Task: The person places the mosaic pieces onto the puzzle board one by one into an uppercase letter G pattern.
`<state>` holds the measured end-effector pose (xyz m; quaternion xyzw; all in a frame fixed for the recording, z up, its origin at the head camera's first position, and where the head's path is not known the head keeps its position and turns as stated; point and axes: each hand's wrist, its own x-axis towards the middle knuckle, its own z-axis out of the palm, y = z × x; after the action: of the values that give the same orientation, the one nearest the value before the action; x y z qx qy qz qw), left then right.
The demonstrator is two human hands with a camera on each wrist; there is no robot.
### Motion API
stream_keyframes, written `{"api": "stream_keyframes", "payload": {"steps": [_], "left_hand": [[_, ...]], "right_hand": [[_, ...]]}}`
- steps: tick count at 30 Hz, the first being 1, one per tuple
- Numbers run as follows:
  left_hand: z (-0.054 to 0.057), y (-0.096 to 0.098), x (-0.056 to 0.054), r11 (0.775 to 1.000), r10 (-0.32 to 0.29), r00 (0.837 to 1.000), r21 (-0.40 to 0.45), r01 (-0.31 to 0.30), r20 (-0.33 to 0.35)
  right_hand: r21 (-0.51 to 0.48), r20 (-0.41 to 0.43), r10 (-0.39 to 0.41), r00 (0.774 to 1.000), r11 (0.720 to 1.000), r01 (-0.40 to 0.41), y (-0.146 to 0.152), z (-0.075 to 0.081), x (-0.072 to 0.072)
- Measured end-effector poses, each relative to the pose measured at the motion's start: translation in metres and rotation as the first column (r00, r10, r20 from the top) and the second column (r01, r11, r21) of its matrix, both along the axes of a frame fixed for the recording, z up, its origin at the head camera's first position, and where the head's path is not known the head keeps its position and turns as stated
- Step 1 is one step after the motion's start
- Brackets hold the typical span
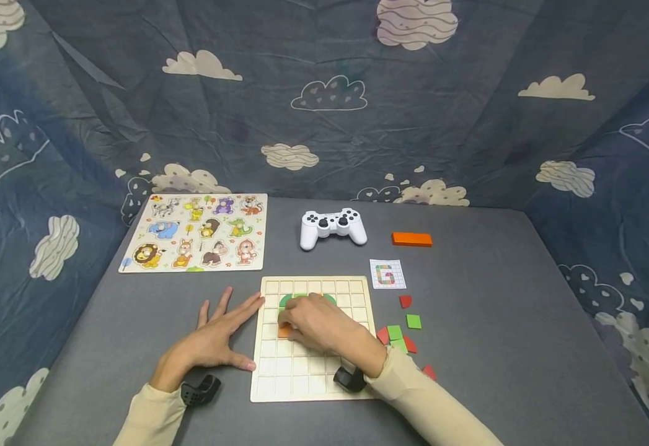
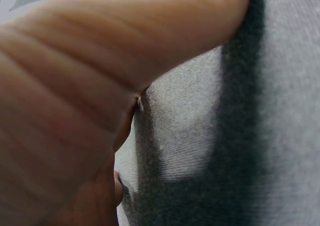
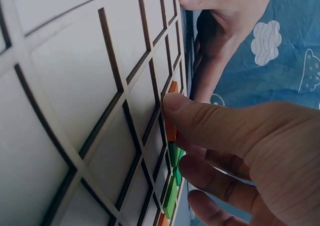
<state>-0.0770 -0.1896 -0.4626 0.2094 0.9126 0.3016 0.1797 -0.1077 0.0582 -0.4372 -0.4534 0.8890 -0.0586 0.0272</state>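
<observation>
A wooden grid board (image 1: 271, 378) lies in front of me. My left hand (image 1: 212, 337) is spread on the grey table, fingertips and thumb at the board's left edge. Over the board's upper left part, my right hand (image 1: 324, 325) pinches an orange tile (image 3: 171, 128) between thumb and forefinger, low over the grid. An orange square (image 1: 284, 331) shows just below those fingers. Green curved tiles (image 1: 330, 298) and a light green tile (image 3: 170, 197) sit in the board's upper rows, partly hidden by the right hand.
Right of the board lie loose green squares (image 1: 413, 321) and red curved tiles (image 1: 405, 301), with a small pattern card (image 1: 388, 274) above them. Farther back are an orange block (image 1: 411, 239), a white game controller (image 1: 333, 228) and an animal puzzle board (image 1: 193, 235).
</observation>
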Motion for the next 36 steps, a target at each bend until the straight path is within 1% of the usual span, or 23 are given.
{"api": "stream_keyframes", "payload": {"steps": [10, 14, 17, 23, 30, 33, 36], "left_hand": [[0.0, 0.0, -0.001, 1.0, -0.003, 1.0, 0.003, 0.003, 0.001], [-0.001, -0.001, 0.0, 1.0, -0.002, 1.0, 0.0, 0.002, 0.004], [-0.002, -0.002, 0.001, 1.0, 0.001, 1.0, 0.0, -0.001, 0.005], [0.0, -0.002, 0.0, 1.0, 0.006, 1.0, 0.01, -0.006, 0.003], [-0.002, -0.001, 0.0, 1.0, 0.006, 1.0, 0.01, -0.006, 0.0], [-0.002, 0.0, -0.001, 1.0, 0.002, 1.0, 0.014, -0.002, -0.001], [-0.003, 0.0, -0.001, 1.0, 0.0, 1.0, 0.012, 0.0, -0.001]], "right_hand": [[0.003, 0.001, 0.008, 1.0, 1.0, -0.008, 0.003, 0.001, 0.001], [-0.015, 0.017, 0.007, 1.0, 1.0, -0.007, 0.007, 0.005, 0.005], [-0.04, 0.036, 0.0, 0.999, 0.999, 0.001, 0.013, 0.01, 0.008], [-0.087, 0.042, -0.013, 0.999, 0.996, 0.016, 0.033, 0.019, 0.012], [-0.135, 0.061, -0.029, 0.998, 0.99, 0.037, 0.063, 0.021, 0.016], [-0.156, 0.095, -0.042, 0.995, 0.986, 0.057, 0.078, 0.02, 0.016], [-0.183, 0.144, -0.075, 0.987, 0.978, 0.101, 0.091, 0.02, 0.016]]}}
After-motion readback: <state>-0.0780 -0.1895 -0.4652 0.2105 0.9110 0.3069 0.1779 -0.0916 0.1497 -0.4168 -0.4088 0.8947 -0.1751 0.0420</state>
